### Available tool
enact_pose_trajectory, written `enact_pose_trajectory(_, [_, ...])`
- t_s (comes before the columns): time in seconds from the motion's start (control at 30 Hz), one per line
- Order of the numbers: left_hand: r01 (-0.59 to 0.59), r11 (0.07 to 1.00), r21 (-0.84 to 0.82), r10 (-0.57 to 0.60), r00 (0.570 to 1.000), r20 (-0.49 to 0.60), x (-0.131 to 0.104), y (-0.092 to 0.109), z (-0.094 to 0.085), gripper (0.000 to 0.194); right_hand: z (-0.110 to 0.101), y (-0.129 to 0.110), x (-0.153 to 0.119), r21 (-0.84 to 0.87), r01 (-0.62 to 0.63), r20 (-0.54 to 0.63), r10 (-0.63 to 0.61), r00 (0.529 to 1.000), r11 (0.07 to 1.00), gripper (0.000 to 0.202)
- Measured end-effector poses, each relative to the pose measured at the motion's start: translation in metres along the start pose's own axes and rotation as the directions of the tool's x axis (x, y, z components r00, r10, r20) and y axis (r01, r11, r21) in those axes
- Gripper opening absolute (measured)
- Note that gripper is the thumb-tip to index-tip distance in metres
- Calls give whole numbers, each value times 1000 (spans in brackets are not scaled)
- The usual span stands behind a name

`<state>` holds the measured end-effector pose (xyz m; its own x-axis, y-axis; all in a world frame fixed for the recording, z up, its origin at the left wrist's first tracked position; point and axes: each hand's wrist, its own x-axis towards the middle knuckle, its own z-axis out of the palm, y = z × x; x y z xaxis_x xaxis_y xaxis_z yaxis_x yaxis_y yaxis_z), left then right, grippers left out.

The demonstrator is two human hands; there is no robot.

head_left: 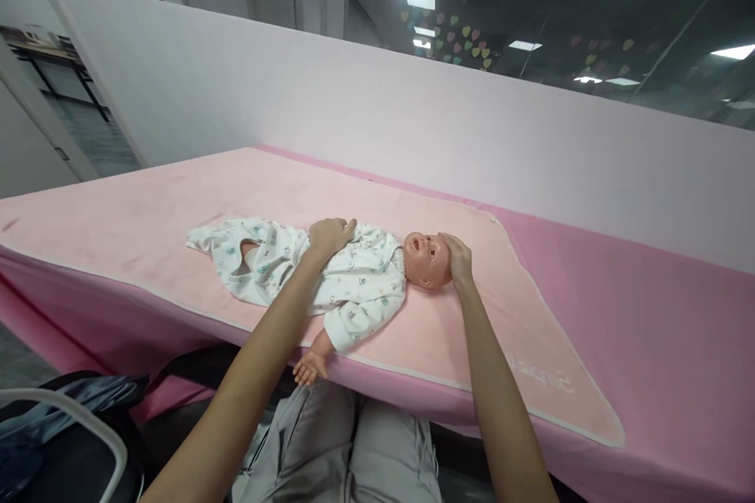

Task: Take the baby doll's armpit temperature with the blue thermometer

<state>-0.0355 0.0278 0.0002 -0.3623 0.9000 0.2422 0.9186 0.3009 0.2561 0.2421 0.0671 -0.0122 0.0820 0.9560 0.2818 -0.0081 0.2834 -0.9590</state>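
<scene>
A baby doll (pixel 430 261) lies on its back, its head toward the right. White printed baby clothes (pixel 366 267) cover its body, with a leg partly visible through an opening on the left. My left hand (pixel 331 236) is closed over the far side of the doll's middle; its fingertips are hidden, and the doll's far arm does not show. Against the crown of the head rests my right hand (pixel 460 258), its fingers laid out along the surface. The doll's near arm (pixel 312 361) reaches over the table's front edge, palm up.
Beneath the doll is a light pink mat (pixel 147 212) on a table with a darker pink cloth (pixel 666 330). A white wall (pixel 472 141) with glass above runs behind. At lower left stands a chair with a pale curved frame (pixel 88 420) and dark fabric.
</scene>
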Motion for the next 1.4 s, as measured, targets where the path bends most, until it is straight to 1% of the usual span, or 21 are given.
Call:
enact_pose_trajectory(0.07, [-3,1000,7,4,1000,-10,-1,1,-1,61,-1,2,0,134,-110,88,99,991,985,27])
enact_pose_trajectory(0.1, [-3,1000,9,3,1000,-10,-1,1,-1,61,-2,3,-1,194,-198,162,168,972,961,31])
enact_pose_trajectory(0.13, [1,1000,11,-1,1000,-8,-2,1,-1,61,-3,4,-2,244,-297,245,238,940,923,36])
enact_pose_trajectory(0.2, [8,1000,16,-8,1000,-2,-3,1,-2,61,-5,6,-5,298,-475,383,352,854,828,46])
enact_pose_trajectory(0.23, [11,1000,19,-10,1000,-4,-3,1,-2,60,-7,7,-6,312,-532,419,388,821,787,49])
enact_pose_trajectory(0.27, [11,1000,20,-10,1000,-9,-4,1,-2,60,-9,9,-6,326,-564,431,412,803,759,51])
enact_pose_trajectory(0.3, [9,1000,19,-9,1000,-14,-4,1,-2,60,-11,11,-6,343,-576,425,424,799,742,52])
enact_pose_trajectory(0.4, [2,1000,19,-1,1000,-26,-5,1,-1,60,-17,20,-2,394,-550,367,423,828,736,52])
enact_pose_trajectory(0.57, [3,1000,17,-3,1000,-20,-5,1,-1,61,-22,32,11,399,-426,248,351,903,812,43])
enact_pose_trajectory(0.7, [2,1000,14,-2,1000,-21,-5,1,-2,61,-20,25,14,407,-295,60,297,953,864,34])
enact_pose_trajectory(0.73, [-1,1000,13,1,1000,-24,-5,0,-1,61,-18,21,12,399,-286,60,287,956,871,33])
enact_pose_trajectory(0.77, [-4,1000,11,5,1000,-26,-5,0,-1,61,-16,17,9,383,-301,103,283,954,873,32])
enact_pose_trajectory(0.8, [-6,1000,8,7,1000,-27,-5,0,-1,61,-14,13,6,359,-337,181,290,940,870,32])
enact_pose_trajectory(0.87, [-8,1000,4,9,1000,-28,-5,0,0,61,-10,5,-2,308,-433,353,321,879,847,39])
enact_pose_trajectory(0.93, [-8,1000,6,8,999,-31,-5,0,0,61,-8,0,-7,289,-499,451,343,824,817,47])
enact_pose_trajectory(1.0, [-7,1000,11,7,999,-32,-5,0,0,61,-7,-3,-10,293,-520,472,352,808,802,50])
enact_pose_trajectory(1.17, [-8,1000,18,9,999,-34,-5,0,0,61,-8,-2,-9,296,-535,493,353,795,791,51])
enact_pose_trajectory(1.27, [-5,1000,16,5,999,-35,-5,-1,0,61,-8,4,-5,298,-512,505,321,801,806,49])
enact_pose_trajectory(1.3, [-3,1000,17,3,999,-33,-5,-1,0,61,-8,8,-3,299,-486,481,310,820,821,47])
enact_pose_trajectory(1.33, [-2,1000,17,3,1000,-30,-5,-1,0,61,-8,12,0,307,-448,428,298,853,840,44])
enact_pose_trajectory(1.4, [-5,1000,19,5,1000,-28,-5,-1,1,61,-9,20,5,340,-349,255,271,928,874,40])
